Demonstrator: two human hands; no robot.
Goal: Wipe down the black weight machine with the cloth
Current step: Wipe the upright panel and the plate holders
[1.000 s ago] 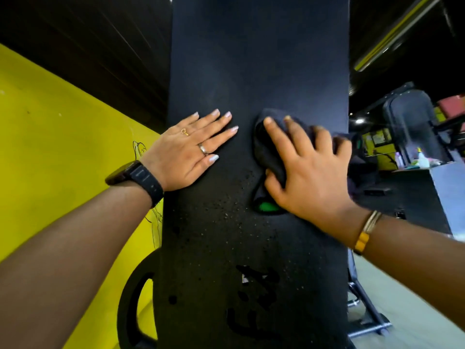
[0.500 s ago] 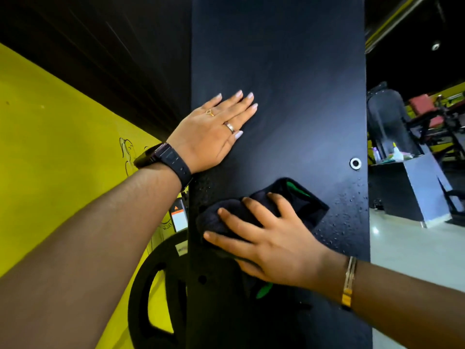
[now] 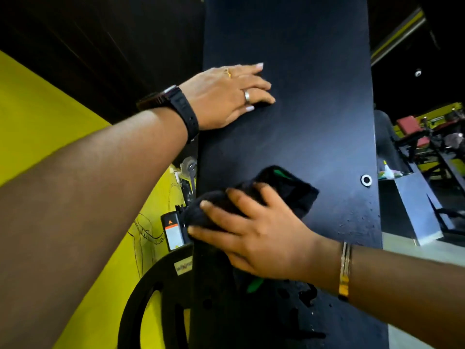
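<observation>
A tall black panel of the weight machine (image 3: 314, 109) fills the middle of the view, with water drops near its lower right edge and a round bolt at the right. My left hand (image 3: 226, 94) rests flat on the panel's upper left, fingers straight. Lower down, my right hand (image 3: 256, 235) presses a black cloth (image 3: 284, 190) with green trim against the panel's left side, fingers spread over it. Part of the cloth is hidden under my palm.
A yellow wall (image 3: 50, 127) runs along the left. A black weight plate (image 3: 151, 293) and a warning label (image 3: 172, 230) sit beside the panel's left edge. Gym benches (image 3: 412, 132) and a dark counter (image 3: 412, 197) stand at the right on a pale floor.
My right hand carried the cloth down and to the left across the panel. The left hand stayed resting on the upper left of the panel.
</observation>
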